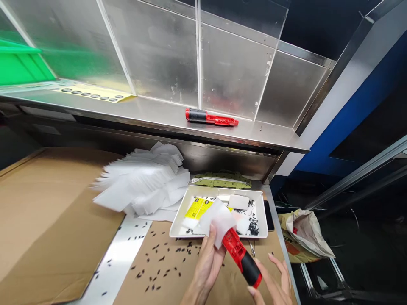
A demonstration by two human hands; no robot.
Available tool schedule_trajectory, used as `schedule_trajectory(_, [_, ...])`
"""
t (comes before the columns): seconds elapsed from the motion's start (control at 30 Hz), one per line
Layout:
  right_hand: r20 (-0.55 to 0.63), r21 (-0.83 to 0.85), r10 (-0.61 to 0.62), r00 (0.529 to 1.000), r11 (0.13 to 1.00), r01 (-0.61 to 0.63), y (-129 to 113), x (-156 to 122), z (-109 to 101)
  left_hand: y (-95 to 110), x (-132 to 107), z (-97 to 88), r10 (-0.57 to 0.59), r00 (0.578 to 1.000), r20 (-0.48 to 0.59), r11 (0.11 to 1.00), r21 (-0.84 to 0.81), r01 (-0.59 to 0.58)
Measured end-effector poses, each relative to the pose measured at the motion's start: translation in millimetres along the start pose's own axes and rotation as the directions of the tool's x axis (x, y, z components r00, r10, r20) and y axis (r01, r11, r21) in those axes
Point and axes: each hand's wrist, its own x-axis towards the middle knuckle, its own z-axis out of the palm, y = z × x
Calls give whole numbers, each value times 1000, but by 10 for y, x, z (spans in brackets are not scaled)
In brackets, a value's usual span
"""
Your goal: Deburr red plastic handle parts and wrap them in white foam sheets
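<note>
My left hand (208,264) grips a thin white foam sleeve (219,218), thumb on top of it. The front end of a red and black plastic tool housing (243,258) is covered by the sleeve. The red middle and black grip stick out toward the lower right. My right hand (273,281) is at the black end, with thumb and index finger on either side of it and the other fingers spread. Just beyond my hands stands a white tray (219,192) containing yellow labels (199,207), white pieces and small black bits.
A fanned pile of white foam sleeves (146,178) lies left of the tray, by a large cardboard box (54,212). Small black pieces (159,258) litter the bench. Another red and black housing (210,117) rests on the metal shelf (152,112). An open sack (307,235) stands right.
</note>
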Motion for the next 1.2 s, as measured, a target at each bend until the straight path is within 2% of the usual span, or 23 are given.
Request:
schedule_trajectory(0.1, [-19, 1, -38, 999, 999, 38, -35, 124, 1, -126, -64, -81, -94, 994, 64, 996, 16, 93])
schedule_trajectory(0.17, [-34, 12, -24, 999, 1000, 24, -74, 187, 0, -213, -113, -161, -169, 973, 154, 985, 36, 166])
schedule_trajectory(0.3, [-66, 7, 80, 995, 997, -80, -132, 237, -11, -303, -171, -350, -319, 880, 351, 946, 177, 272])
schedule_trajectory(0.4, [-54, -4, 92, 994, 996, -92, -132, 253, -49, -270, -117, -448, -360, 821, 442, 932, 199, 302])
schedule_trajectory(0.47, [-33, -11, 56, 998, 998, -57, -130, 268, -82, -227, -49, -453, -371, 821, 435, 928, 136, 347])
schedule_trajectory(0.6, [-33, -60, -14, 999, 998, 12, -161, 297, -117, -191, 17, -338, -326, 855, 404, 931, -22, 365])
schedule_trajectory(0.7, [-49, -99, -41, 998, 994, 35, -203, 315, -120, -236, -46, -251, -309, 869, 386, 917, -121, 380])
schedule_trajectory(0.77, [-70, -118, -63, 996, 992, 54, -226, 330, -126, -297, -123, -223, -345, 857, 383, 892, -150, 426])
schedule_trajectory(0.83, [-101, -125, -86, 991, 989, 73, -240, 346, -144, -378, -211, -217, -402, 828, 391, 863, -142, 485])
schedule_trajectory(1.0, [-121, -173, -96, 988, 982, 74, -216, 331, -270, -595, -401, -213, -572, 724, 386, 773, -43, 633])
schedule_trajectory(1.1, [-95, -228, -49, 994, 973, 26, -178, 243, -389, -703, -461, -192, -665, 653, 362, 703, 10, 711])
schedule_trajectory(1.2, [-141, -290, -1, 990, 956, -40, -111, 113, -572, -847, -456, -202, -753, 584, 303, 636, 110, 763])
